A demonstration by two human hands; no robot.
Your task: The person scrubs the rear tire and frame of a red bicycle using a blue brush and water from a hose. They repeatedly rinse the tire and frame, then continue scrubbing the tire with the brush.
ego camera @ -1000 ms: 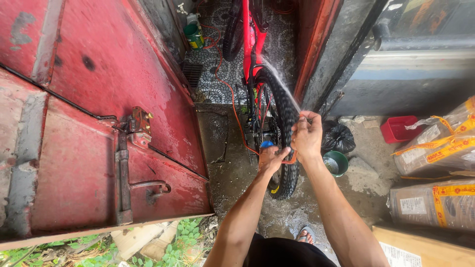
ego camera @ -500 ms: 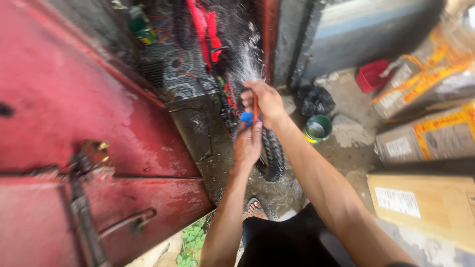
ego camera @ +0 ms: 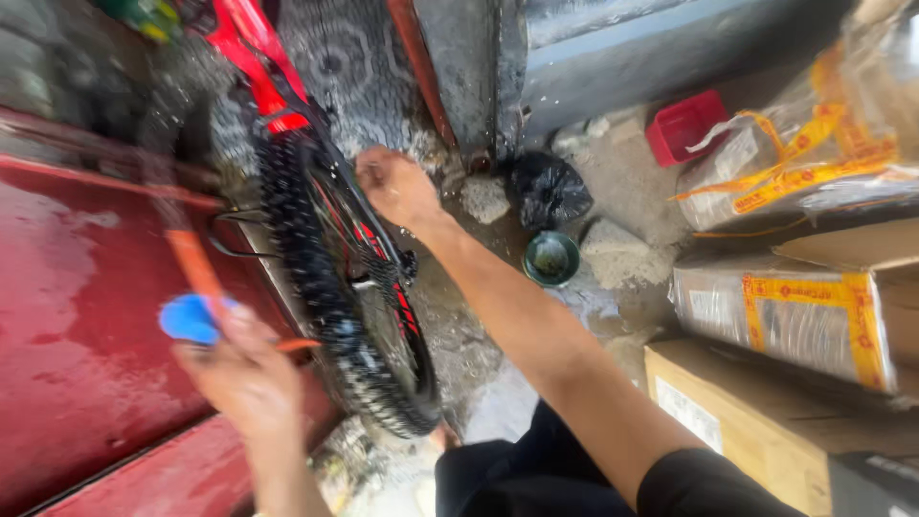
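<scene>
A red bicycle [ego camera: 251,57] stands between a red metal gate and a wall, its knobby black rear tyre [ego camera: 325,306] nearest me. My right hand [ego camera: 394,187] is closed in a fist against the rear wheel's spokes; whether it holds anything I cannot tell. My left hand [ego camera: 244,378], blurred, is lower left and grips an orange hose [ego camera: 196,268] with a blue fitting [ego camera: 189,318] beside the tyre.
The red gate [ego camera: 86,316] fills the left. A green bowl [ego camera: 551,258], a black bag [ego camera: 549,189] and a red tub [ego camera: 684,126] lie on the wet concrete. Wrapped parcels with yellow tape [ego camera: 804,172] and cardboard boxes [ego camera: 747,402] crowd the right.
My hands have come apart: the left has dropped down and left with the hose, the right has moved onto the wheel. The water spray seen earlier is gone. The view shifted closer.
</scene>
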